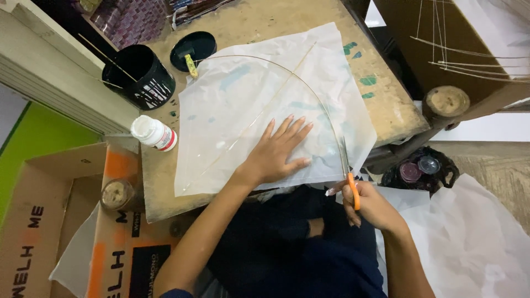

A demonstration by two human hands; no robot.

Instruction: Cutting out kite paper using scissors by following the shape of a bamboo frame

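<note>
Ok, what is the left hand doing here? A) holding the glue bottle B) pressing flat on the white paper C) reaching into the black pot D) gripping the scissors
B: the left hand lies palm down, fingers spread, on the paper, while the right hand holds the orange-handled scissors at the paper's edge.

The thin white translucent paper sheet [259, 105] is matt and faintly creased, with slender pale wooden sticks [259, 113] laid on it, over a rough, paint-stained wooden surface [386, 105]. The scissors [348, 171] combine bright metal blades with glossy orange plastic handles. The black round plastic pot [141, 77] is glossy and paint-streaked, the small white plastic bottle [154, 134] smooth, and the brown corrugated cardboard box [49, 221] matt.
</note>
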